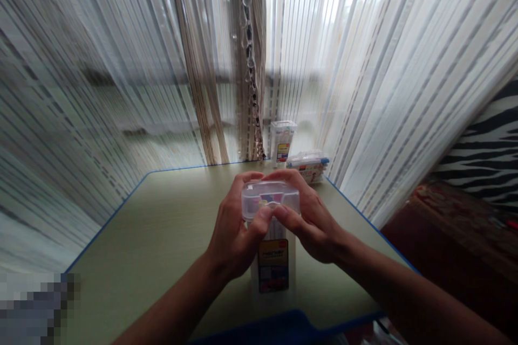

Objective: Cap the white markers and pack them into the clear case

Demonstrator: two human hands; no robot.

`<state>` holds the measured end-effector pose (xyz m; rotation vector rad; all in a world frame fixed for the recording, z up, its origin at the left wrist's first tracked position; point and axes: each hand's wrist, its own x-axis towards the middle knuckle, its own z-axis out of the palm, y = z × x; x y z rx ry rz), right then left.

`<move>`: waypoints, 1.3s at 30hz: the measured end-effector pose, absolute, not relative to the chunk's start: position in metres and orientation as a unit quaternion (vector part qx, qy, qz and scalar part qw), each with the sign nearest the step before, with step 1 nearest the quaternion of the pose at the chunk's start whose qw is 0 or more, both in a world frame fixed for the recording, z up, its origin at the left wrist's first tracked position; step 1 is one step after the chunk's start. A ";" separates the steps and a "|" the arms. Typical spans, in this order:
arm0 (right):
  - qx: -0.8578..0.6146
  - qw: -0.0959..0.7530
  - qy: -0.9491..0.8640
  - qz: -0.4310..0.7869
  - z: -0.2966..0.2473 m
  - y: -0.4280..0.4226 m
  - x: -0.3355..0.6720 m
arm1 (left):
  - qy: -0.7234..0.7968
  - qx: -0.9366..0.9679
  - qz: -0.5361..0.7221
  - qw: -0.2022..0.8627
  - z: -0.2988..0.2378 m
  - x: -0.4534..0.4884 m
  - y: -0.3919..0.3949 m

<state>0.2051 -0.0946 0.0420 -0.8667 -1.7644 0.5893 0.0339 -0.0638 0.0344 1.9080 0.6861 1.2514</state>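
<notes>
A tall clear plastic container (273, 264) with a coloured label stands upright on the green table (162, 237), near its front edge. Both of my hands grip its translucent lid (270, 197). My left hand (237, 232) wraps the left side, thumb pressed on the lid's front. My right hand (311, 221) curls over the right side and top, fingers bent against the lid. What is inside the container is too blurred to name.
A second upright clear container (283, 143) stands at the table's far edge, with a flat clear box (308, 164) lying beside it on the right. Striped sheer curtains (121, 64) hang close behind and to both sides. A dark zebra-patterned surface (489, 135) is at right.
</notes>
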 end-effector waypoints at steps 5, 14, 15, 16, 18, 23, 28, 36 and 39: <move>-0.361 0.508 -0.737 0.261 0.043 -0.094 0.206 | 0.250 0.755 0.474 0.379 0.036 0.031 -0.064; -0.339 0.502 -0.757 0.246 0.044 -0.095 0.209 | 0.221 0.764 0.450 0.406 0.039 0.027 -0.063; -0.334 0.500 -0.761 0.243 0.044 -0.094 0.209 | 0.216 0.765 0.450 0.407 0.039 0.027 -0.062; -0.332 0.497 -0.765 0.241 0.044 -0.094 0.210 | 0.211 0.766 0.451 0.407 0.039 0.027 -0.062; -0.330 0.493 -0.768 0.242 0.044 -0.094 0.212 | 0.200 0.764 0.460 0.407 0.038 0.027 -0.061; -0.319 0.496 -0.761 0.270 0.043 -0.096 0.212 | 0.194 0.743 0.467 0.440 0.038 0.029 -0.063; -0.360 0.533 -0.726 0.242 0.041 -0.097 0.204 | 0.254 0.729 0.477 0.421 0.039 0.033 -0.068; -0.377 0.553 -0.702 0.245 0.040 -0.098 0.197 | 0.265 0.724 0.501 0.392 0.035 0.037 -0.069; -0.375 0.549 -0.705 0.248 0.040 -0.098 0.198 | 0.264 0.723 0.499 0.398 0.034 0.036 -0.069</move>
